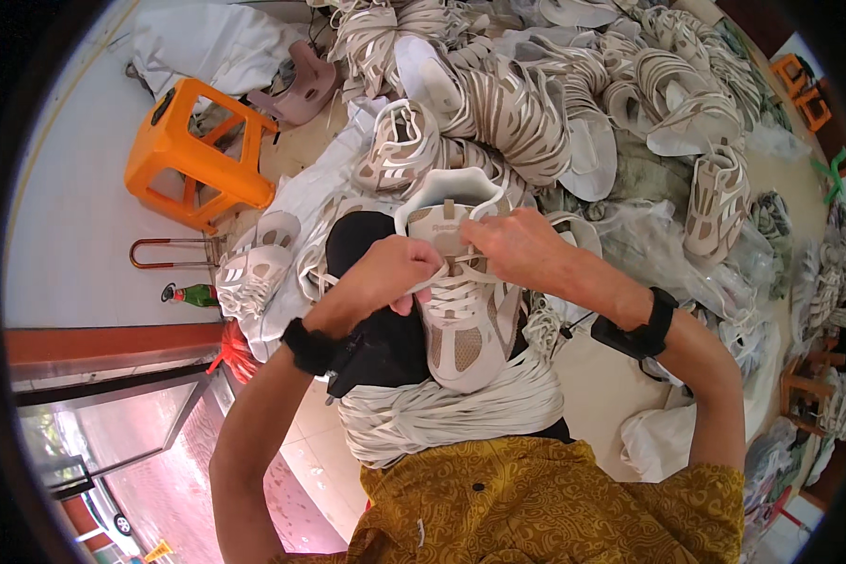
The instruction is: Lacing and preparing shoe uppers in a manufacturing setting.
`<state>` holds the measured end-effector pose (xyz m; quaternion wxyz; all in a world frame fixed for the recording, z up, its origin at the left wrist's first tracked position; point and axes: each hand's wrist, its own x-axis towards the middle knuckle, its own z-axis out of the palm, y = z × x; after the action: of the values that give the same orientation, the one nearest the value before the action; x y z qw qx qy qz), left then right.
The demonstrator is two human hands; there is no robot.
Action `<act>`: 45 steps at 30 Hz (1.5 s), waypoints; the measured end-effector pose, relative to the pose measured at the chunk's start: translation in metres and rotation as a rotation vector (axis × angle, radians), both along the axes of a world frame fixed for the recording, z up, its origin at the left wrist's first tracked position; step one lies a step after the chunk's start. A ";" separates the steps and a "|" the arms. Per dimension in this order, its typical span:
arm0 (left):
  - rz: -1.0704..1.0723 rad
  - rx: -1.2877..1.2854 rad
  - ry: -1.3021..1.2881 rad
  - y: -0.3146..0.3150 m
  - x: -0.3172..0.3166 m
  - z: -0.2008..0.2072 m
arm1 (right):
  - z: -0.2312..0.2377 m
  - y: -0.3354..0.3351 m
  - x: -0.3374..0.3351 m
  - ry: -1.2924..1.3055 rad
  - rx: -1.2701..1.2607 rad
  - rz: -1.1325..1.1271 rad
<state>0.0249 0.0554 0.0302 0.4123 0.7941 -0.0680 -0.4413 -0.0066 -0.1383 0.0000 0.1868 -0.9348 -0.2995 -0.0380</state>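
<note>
On the person's lap, centre of the head view: one beige-and-white sneaker (461, 320), toe pointing toward the body, tongue and heel away. It rests across a thick bundle of white shoelaces (442, 409) draped over the knees.

Step in hand, as I read it: lacing the sneaker, working at the upper eyelets near the tongue.
- left hand (395, 273): closed, pinching a white lace (456, 282) end at the left eyelet row.
- right hand (517, 246): closed too, fingertips pinched on the lace at the top of the tongue, just across from the left hand.
- Both hands touch the shoe; lower crossings already look threaded.

Next move, judgement only: needs lace tension held on one side while the free end goes through the next eyelet; small target, fingers hide the eyelets, so alignment is by feel. Exact eyelet count left: can't tell.

Sneaker look: mesh toe panel in tan, white overlays, chunky pale sole, white flat laces. Looks soft in the upper and stiff in the sole, so it should sit stable on the bundle.

Both wrists carry black straps.

Around: big heap of matching sneakers (555, 103) on the floor beyond the lap, clear plastic bags (667, 244) to the right, orange plastic stool (193, 155) to the left, a few more laced pairs (254, 273) near it. Person wears a mustard patterned shirt (536, 508).
</note>
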 end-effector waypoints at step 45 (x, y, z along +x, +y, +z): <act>-0.436 0.279 -1.357 -0.003 -0.028 -0.040 | -0.001 0.031 -0.004 0.589 0.178 -0.326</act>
<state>-0.0030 0.0521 -0.0102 0.0768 0.9066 -0.4086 0.0721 -0.0103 -0.1077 -0.0010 0.3377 -0.9212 -0.0750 0.1780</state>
